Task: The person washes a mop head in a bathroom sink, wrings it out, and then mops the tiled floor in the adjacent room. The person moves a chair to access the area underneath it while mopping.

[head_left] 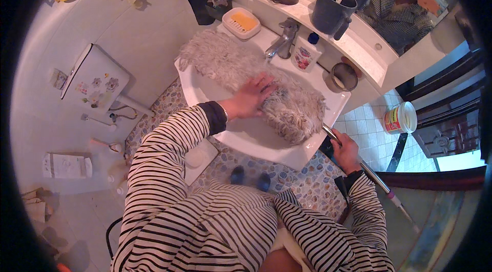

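Observation:
A long, shaggy grey-beige mop head (215, 55) lies across the white washbasin (207, 91), under the chrome faucet (284, 39). My left hand (251, 95) rests on the middle of the mop's pile with its fingers somewhat spread; whether it grips any strands cannot be told. At the basin's right edge, my right hand (346, 151) is closed around the metal mop handle (374, 178), which runs from the mop head down to the lower right.
Behind the basin stand a soap dish (241, 23), a bottle with a blue cap (305, 55) and a dark cup (342, 77). Above them, a shelf (371, 57) holds a grey mug (332, 9) with a toothbrush. A white bucket (400, 117) stands at right.

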{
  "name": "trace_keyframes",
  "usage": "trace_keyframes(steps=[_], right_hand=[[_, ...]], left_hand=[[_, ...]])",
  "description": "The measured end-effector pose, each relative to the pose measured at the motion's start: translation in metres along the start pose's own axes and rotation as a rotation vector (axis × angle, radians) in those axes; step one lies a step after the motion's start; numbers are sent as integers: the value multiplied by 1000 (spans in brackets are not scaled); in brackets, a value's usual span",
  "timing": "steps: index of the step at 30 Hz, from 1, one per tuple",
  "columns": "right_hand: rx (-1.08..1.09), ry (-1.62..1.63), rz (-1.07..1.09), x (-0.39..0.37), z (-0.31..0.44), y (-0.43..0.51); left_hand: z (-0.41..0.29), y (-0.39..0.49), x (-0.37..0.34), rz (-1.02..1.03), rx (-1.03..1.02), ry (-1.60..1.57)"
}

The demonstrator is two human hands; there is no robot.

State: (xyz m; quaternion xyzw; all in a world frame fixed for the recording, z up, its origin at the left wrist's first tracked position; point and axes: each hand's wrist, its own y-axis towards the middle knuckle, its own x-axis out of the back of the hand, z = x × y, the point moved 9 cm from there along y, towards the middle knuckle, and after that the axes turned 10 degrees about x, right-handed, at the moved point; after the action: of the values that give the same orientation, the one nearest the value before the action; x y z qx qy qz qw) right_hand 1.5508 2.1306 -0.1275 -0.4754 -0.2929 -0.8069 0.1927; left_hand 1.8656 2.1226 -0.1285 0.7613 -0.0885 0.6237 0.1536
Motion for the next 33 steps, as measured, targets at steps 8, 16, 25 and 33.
trace_keyframes(steps=[8, 16, 25, 33], right_hand=[[27, 73, 37, -11, 17, 32], [96, 74, 16, -44, 42, 70], [-18, 72, 122, -75, 37, 102], [32, 103, 83, -75, 33, 108]], left_hand=[[23, -7, 15, -22, 14, 59], [73, -12, 24, 12, 136, 104], [81, 17, 1, -39, 286, 63], [0, 34, -23, -7, -59, 45]])
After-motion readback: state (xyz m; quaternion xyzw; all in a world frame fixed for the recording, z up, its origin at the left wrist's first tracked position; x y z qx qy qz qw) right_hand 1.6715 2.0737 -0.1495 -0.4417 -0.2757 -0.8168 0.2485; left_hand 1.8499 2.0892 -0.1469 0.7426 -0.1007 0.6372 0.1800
